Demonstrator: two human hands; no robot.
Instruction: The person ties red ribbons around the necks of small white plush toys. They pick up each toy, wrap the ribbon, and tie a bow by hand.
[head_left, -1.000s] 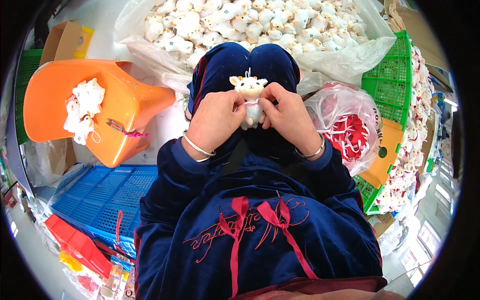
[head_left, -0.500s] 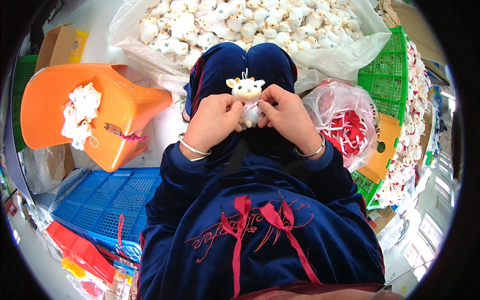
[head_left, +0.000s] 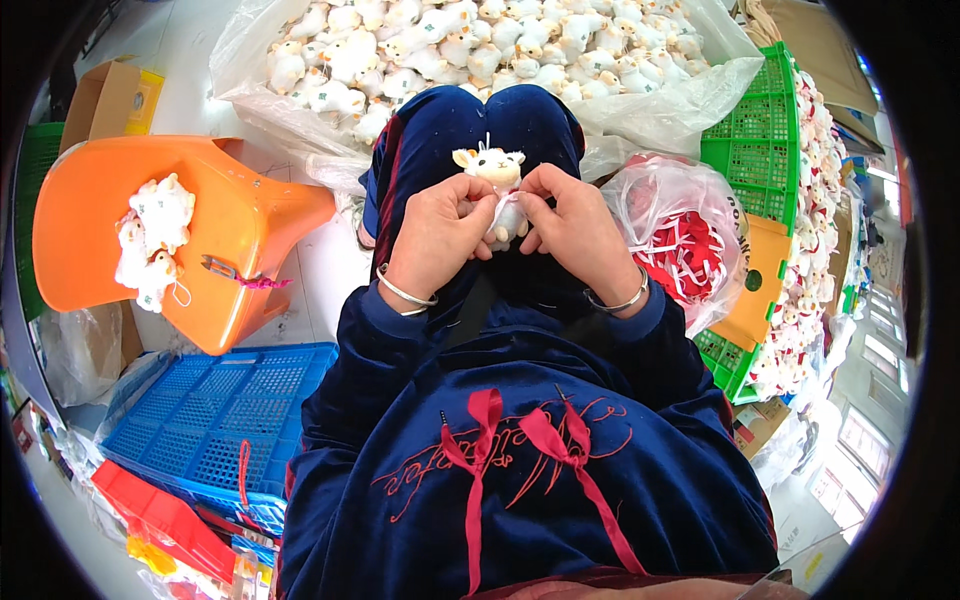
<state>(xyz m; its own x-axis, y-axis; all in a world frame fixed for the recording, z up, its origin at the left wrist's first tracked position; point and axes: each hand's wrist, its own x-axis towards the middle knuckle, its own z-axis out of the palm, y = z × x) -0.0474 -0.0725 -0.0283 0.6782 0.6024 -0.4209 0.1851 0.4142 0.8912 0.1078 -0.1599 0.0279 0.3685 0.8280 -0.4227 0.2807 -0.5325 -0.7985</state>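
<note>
A small white plush lamb (head_left: 495, 166) with orange-tipped ears and a hanging loop stands upright over my lap, facing up at me. A thin pale ribbon (head_left: 511, 199) runs around its neck. At the lamb's left side, my left hand (head_left: 440, 228) is closed, thumb and forefinger pinched at the ribbon. From the other side my right hand (head_left: 575, 222) pinches the ribbon too, its fingertips by the lamb's chest. Curled fingers hide the ribbon's ends and part of the body.
Ahead lies a clear plastic sheet (head_left: 245, 70) heaped with plush lambs. To the left, an orange stool (head_left: 90, 215) bears several lambs and thread snips (head_left: 222, 267); a blue crate (head_left: 215, 420) sits below. On the right are a bag of red ribboned pieces (head_left: 685, 255) and a green crate (head_left: 750, 130).
The lamb has tipped back slightly, its head higher and chin raised. My left hand has shifted a little to the right and turned, its fingers closer over the ribbon.
</note>
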